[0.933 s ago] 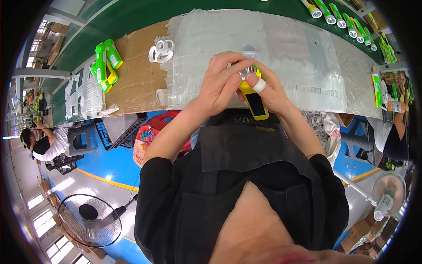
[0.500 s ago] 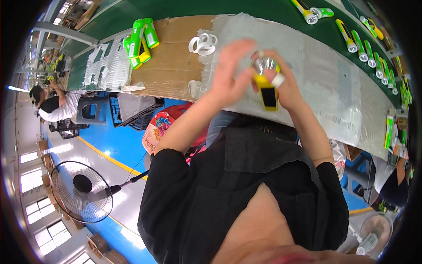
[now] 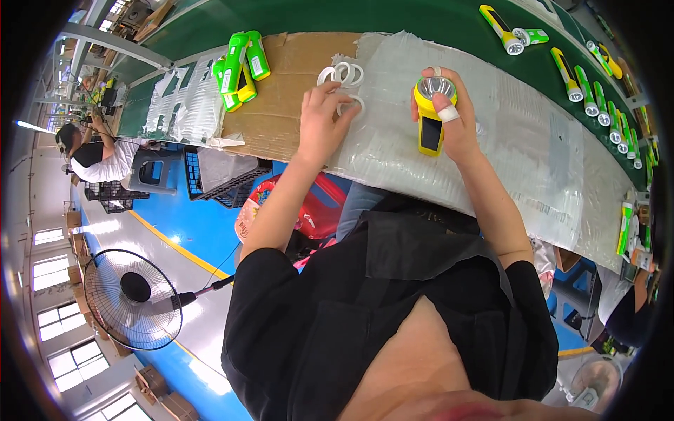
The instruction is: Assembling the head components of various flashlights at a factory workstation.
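My right hand point(image 3: 460, 133) is wrapped round a yellow flashlight point(image 3: 430, 135) with a dark panel on its body, lens end up and the thumb across the lens. White tape or bandage covers parts of that thumb and a finger. Over the cardboard, my left hand point(image 3: 319, 126) has thumb and finger bent in on a white ring point(image 3: 362, 107), apart from the other rings. Several more white rings point(image 3: 344, 72) lie overlapping just beyond its fingertips.
Green and yellow flashlights point(image 3: 236, 63) are piled at the left of the cardboard point(image 3: 274, 105). More flashlights point(image 3: 591, 91) line the green belt point(image 3: 449, 31) at the far right. A standing fan point(image 3: 133, 288) is at lower left. Other people sit at both sides.
My left hand has moved away from the flashlight, leftward to the rings, and one ring now sits nearer me than the rest. The flashlight stays in my right hand, its lens now uncovered more.
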`<state>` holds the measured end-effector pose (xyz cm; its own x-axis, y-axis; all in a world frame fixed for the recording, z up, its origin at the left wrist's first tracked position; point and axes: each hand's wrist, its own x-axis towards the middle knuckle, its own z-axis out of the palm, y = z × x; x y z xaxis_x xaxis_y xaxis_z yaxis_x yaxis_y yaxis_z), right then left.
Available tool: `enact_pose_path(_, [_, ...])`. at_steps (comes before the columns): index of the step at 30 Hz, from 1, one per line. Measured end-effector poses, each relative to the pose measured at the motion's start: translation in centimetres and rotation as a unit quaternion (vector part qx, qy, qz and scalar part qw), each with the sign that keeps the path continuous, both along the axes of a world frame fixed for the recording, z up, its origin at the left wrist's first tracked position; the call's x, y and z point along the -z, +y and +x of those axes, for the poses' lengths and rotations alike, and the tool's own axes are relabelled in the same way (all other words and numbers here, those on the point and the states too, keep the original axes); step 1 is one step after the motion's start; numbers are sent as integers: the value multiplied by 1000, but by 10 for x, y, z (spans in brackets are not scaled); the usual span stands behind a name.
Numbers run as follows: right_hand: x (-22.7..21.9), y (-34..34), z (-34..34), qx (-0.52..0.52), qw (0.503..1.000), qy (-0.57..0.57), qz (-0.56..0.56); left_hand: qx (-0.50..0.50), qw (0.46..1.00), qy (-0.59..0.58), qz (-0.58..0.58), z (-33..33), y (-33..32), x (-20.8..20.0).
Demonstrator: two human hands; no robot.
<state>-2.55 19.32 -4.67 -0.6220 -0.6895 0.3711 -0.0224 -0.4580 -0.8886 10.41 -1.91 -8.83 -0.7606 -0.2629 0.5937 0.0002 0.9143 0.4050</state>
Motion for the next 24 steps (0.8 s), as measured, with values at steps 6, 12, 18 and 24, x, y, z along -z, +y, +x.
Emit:
enact_pose_path(6, [-9,-6,-8,44,999,24,-11,-8,999,-40,-3,16,14,7])
enact_pose_path(12, [5,-10,-9,21,1000,18,-8,39,978,-7,203,12,24,-9])
enact_pose_path(18, [2,-9,-4,34,999,20,16,167,968,123,140,-26,58,-87])
enact_pose_path(24, [3,-4,-11,33,997,72,21,202,975,74,59,-39,56,-94])
